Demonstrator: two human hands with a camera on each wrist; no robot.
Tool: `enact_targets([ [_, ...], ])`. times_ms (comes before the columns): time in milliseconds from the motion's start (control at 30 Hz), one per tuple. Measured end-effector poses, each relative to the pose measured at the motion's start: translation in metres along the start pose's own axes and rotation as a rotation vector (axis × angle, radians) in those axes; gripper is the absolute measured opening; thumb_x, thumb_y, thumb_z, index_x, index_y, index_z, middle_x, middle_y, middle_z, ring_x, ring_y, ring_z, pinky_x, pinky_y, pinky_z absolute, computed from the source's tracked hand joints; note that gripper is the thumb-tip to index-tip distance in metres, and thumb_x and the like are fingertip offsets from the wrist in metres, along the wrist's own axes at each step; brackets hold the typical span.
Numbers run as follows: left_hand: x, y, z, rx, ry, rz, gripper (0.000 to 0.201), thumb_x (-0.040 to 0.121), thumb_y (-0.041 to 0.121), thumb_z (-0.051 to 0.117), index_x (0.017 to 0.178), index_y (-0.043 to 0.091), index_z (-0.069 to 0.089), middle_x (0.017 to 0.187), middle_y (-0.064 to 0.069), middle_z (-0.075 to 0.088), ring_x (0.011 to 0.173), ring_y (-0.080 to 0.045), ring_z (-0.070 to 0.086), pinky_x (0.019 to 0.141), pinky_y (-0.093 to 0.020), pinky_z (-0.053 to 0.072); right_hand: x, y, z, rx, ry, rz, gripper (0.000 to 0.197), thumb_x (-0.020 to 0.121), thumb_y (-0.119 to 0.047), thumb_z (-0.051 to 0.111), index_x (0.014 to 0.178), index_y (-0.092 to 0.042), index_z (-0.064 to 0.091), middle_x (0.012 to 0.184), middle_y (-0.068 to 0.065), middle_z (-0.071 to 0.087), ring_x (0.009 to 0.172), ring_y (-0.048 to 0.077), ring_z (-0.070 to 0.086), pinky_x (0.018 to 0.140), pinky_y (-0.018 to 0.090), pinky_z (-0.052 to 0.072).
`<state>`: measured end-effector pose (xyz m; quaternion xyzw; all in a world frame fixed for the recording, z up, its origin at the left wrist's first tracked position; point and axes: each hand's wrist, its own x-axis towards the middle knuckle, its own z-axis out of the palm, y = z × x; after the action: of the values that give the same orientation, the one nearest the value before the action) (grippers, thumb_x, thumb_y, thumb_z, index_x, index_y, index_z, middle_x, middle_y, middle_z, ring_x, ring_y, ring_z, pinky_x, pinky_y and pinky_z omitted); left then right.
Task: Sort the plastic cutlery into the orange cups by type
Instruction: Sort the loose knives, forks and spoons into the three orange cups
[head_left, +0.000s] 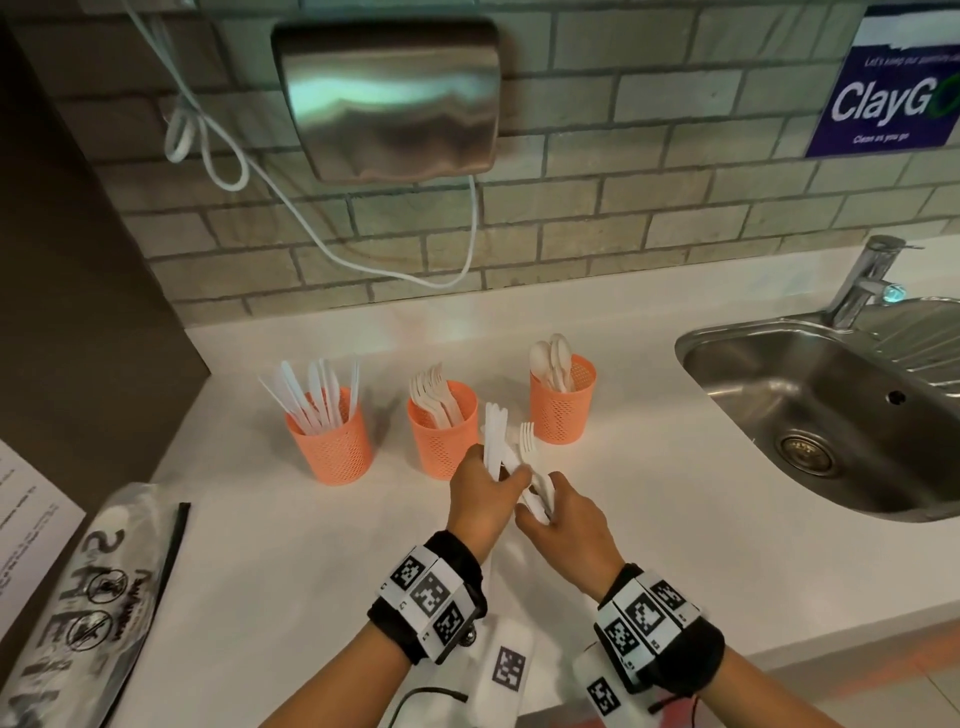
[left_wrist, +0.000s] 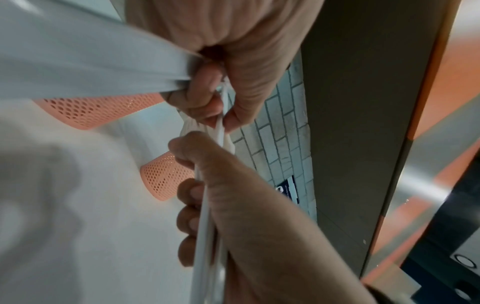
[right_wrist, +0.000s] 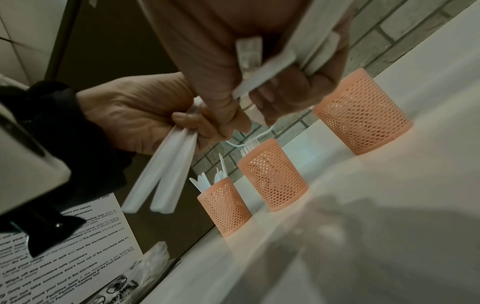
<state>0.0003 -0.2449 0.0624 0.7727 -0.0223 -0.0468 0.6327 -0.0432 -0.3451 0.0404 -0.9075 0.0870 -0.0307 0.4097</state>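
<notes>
Three orange mesh cups stand in a row on the white counter: the left cup holds knives, the middle cup holds forks, the right cup holds spoons. Just in front of the middle and right cups my hands meet above the counter. My left hand grips a few white knives, blades pointing up. My right hand grips a bundle of white cutlery with a fork sticking up. In the right wrist view my left hand holds two knife handles, and my right hand holds several handles.
A steel sink with a tap lies at the right. A hand dryer and a white cable hang on the brick wall. A printed plastic bag and a paper sheet lie at the left.
</notes>
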Motion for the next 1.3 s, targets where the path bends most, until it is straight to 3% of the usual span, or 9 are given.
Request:
enact_targets([
  [167, 0.01, 0.0, -0.022, -0.112, -0.017, -0.116, 0.017, 0.092, 0.012, 0.05, 0.081, 0.011, 0.063, 0.054, 0.004, 0.043, 0.045, -0.007, 0.04, 0.045, -0.017, 0.031, 0.003, 0.001, -0.001, 0.102, -0.052, 0.007, 0.044, 0.075, -0.053, 0.066, 0.093, -0.016, 0.053, 0.072, -0.006, 0.061, 0.063, 0.012, 0.056, 0.058, 0.021, 0.039],
  [267, 0.026, 0.006, -0.049, -0.228, 0.043, -0.08, 0.033, 0.098, 0.018, 0.041, 0.071, 0.011, 0.058, 0.059, -0.002, 0.048, 0.055, -0.015, 0.043, 0.054, -0.023, 0.036, 0.008, 0.004, -0.004, 0.184, -0.125, 0.001, 0.049, 0.072, -0.061, 0.061, 0.096, -0.018, 0.057, 0.087, -0.004, 0.068, 0.078, 0.01, 0.062, 0.071, 0.028, 0.046],
  [367, 0.047, 0.023, -0.083, -0.392, 0.157, -0.045, 0.04, 0.1, 0.024, 0.036, 0.065, 0.012, 0.05, 0.061, -0.005, 0.061, 0.061, -0.019, 0.058, 0.067, -0.028, 0.048, 0.011, 0.004, -0.006, 0.339, -0.223, 0.033, 0.022, 0.084, -0.05, 0.056, 0.085, -0.028, 0.055, 0.058, -0.014, 0.057, 0.048, -0.002, 0.05, 0.05, 0.014, 0.038],
  [467, 0.071, 0.045, -0.121, -0.58, 0.343, 0.03, 0.036, 0.1, 0.027, 0.037, 0.069, 0.013, 0.048, 0.041, 0.007, 0.049, 0.04, -0.01, 0.054, 0.052, -0.023, 0.05, 0.015, 0.003, -0.008, 0.526, -0.305, 0.171, 0.023, 0.091, -0.042, 0.049, 0.087, -0.02, 0.054, 0.052, -0.009, 0.032, 0.039, 0.004, 0.024, 0.039, 0.017, 0.019],
  [600, 0.109, 0.063, -0.165, -0.357, 0.591, 0.303, 0.029, 0.098, 0.01, 0.034, 0.076, 0.019, 0.051, 0.059, 0.003, 0.039, 0.038, -0.001, 0.042, 0.05, -0.02, 0.044, 0.023, 0.0, -0.011, 0.67, -0.343, 0.225, 0.033, 0.093, -0.043, 0.042, 0.097, -0.013, 0.056, 0.051, -0.008, 0.03, 0.04, 0.006, 0.024, 0.038, 0.016, 0.02],
  [700, 0.129, 0.058, -0.177, -0.2, 0.597, 0.378, 0.028, 0.099, 0.013, 0.034, 0.08, 0.022, 0.052, 0.065, 0.004, 0.041, 0.043, -0.001, 0.044, 0.053, -0.018, 0.044, 0.027, -0.003, -0.013, 0.718, -0.356, 0.225, 0.038, 0.094, -0.045, 0.038, 0.103, -0.013, 0.055, 0.053, -0.006, 0.03, 0.04, 0.006, 0.026, 0.037, 0.016, 0.022],
  [1033, 0.147, -0.015, -0.164, 0.025, 0.368, 0.123, 0.012, 0.095, 0.012, 0.048, 0.092, 0.012, 0.06, 0.067, -0.006, 0.052, 0.057, -0.016, 0.053, 0.071, -0.032, 0.047, 0.028, -0.004, -0.024, 0.732, -0.413, 0.233, 0.046, 0.093, -0.05, 0.03, 0.111, -0.018, 0.058, 0.053, -0.004, 0.027, 0.042, 0.007, 0.023, 0.039, 0.017, 0.023],
  [1200, 0.144, -0.024, -0.161, 0.13, 0.44, 0.168, 0.029, 0.085, 0.001, 0.061, 0.113, 0.005, 0.056, 0.093, -0.005, 0.058, 0.09, -0.022, 0.055, 0.071, -0.01, 0.042, 0.029, -0.005, -0.025, 0.752, -0.43, 0.252, 0.048, 0.093, -0.051, 0.026, 0.114, -0.02, 0.057, 0.049, -0.006, 0.029, 0.039, 0.006, 0.023, 0.039, 0.017, 0.021],
  [1300, 0.141, -0.026, -0.163, 0.418, 0.48, 0.288, 0.043, 0.082, 0.002, 0.064, 0.124, 0.003, 0.051, 0.121, -0.017, 0.052, 0.113, -0.03, 0.05, 0.094, -0.025, 0.04, 0.029, -0.005, -0.025, 0.757, -0.437, 0.254, 0.05, 0.093, -0.051, 0.025, 0.116, -0.02, 0.057, 0.048, -0.007, 0.031, 0.039, 0.007, 0.022, 0.038, 0.017, 0.023],
])
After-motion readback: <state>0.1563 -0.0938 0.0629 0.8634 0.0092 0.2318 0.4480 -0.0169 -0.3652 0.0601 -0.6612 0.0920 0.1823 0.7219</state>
